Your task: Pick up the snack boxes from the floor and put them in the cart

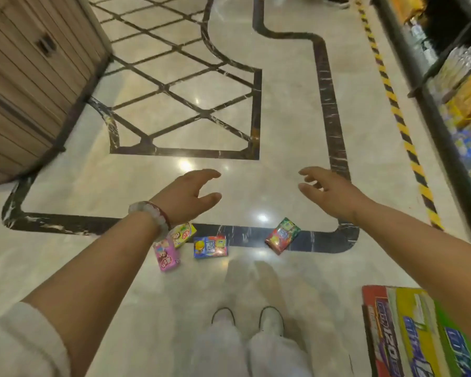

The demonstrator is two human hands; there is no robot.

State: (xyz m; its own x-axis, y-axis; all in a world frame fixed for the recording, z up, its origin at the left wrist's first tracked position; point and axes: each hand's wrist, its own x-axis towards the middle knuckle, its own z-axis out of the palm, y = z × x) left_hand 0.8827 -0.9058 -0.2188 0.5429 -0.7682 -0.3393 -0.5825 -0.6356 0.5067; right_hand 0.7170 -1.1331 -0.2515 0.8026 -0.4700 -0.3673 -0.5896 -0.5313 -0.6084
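While the person stood: both arms were stretched forward.
Left hand (186,195): released, holding nothing.
Right hand (331,190): released, holding nothing.
Snack boxes: pink box (166,254), yellow box (182,234), blue box (210,246), red-green box (282,235) lay on the floor (283,131) along its dark stripe.

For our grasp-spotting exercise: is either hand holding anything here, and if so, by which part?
Nothing is held. The left hand and right hand are open in the air, above the four snack boxes on the floor, such as the blue box.

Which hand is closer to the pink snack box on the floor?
Left. The left hand hangs open almost above the pink snack box, its wrist over the box's top edge. The right hand, also open, is far off to the box's right.
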